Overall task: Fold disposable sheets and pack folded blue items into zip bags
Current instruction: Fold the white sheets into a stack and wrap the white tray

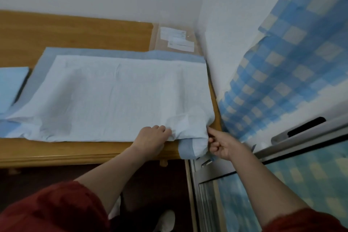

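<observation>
- White walls meet in a corner, and your wooden desk (75,149) is pushed into it, with a blue-and-cream checked curtain (282,71) hanging on the right.
- Nearest to you, both red sleeves (56,209) frame the bottom of the view, and a pale shoe (165,220) shows on the dark floor between them.
- Your left hand (150,137) sits at the desk's front edge, its fingers curled into the near edge of the sheet (113,96) and bunching it.
- Your right hand (220,145) is just beside it at the desk's right front corner, its fingers closed in a pinch on the sheet's corner, where a blue-bordered flap hangs over the edge.
- That disposable sheet lies spread across most of the desk, pale in the middle, with a darker blue border along its far and left sides; it is wrinkled near your hands.
- At the left edge a folded blue item (11,84) lies on the desk, touching the sheet's border.
- Farthest back, in the desk's right rear corner, clear zip bags (177,39) with white labels lie flat; the sheet's far border overlaps their near edge.
</observation>
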